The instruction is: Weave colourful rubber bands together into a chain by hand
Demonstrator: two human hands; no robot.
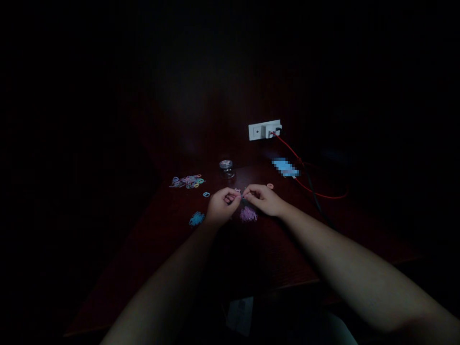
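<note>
My left hand [223, 206] and my right hand [264, 199] meet over the middle of the dark red table, their fingertips pinched and almost touching. Whatever they pinch is too small and dim to name. Just below the fingertips lies a pile of small purple bands [248, 214]. A heap of blue bands [197, 219] sits left of my left wrist, with a light blue loop [206, 194] above it. Beyond my right hand is a pinkish loop [270, 186]. Pale pink bits [237, 190] show partly behind the fingers.
Farther left is a pile of mixed coloured bands [187, 181]. A small clear jar with a lid [226, 168] stands behind my hands. A blurred blue phone-like object [285, 167] lies back right, near a red cable [328, 197] from the wall socket [256, 131]. The surroundings are very dark.
</note>
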